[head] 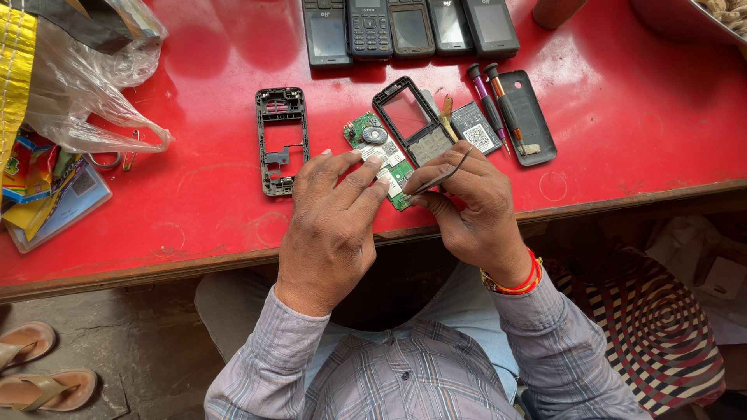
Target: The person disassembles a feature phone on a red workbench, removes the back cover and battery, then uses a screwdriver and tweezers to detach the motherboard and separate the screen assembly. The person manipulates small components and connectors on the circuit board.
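On the glossy red table (194, 210), near its front edge, lies a small green phone circuit board (387, 159). Left hand (331, 218) presses spread fingertips onto it; right hand (471, 206) pinches thin dark metal tweezers (443, 177) at its lower end. Just beside stands a black plastic phone frame (281, 140).

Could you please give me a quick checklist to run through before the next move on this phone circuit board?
1. Circuit board steadied: left hand has fingertips pressing on it against the red table. Ok.
2. Tweezers in grip: right hand pinches them, tips pointing toward the board. Ok.
3. Tweezer tips holding a part: too small to see. Cannot tell.
4. Board clear of the table edge: its near end lies close to the edge. Not ok.
5. Screwdrivers within reach: two lie beside the back cover. Ok.
6. Front frame out of the way: it touches the board. Not ok.
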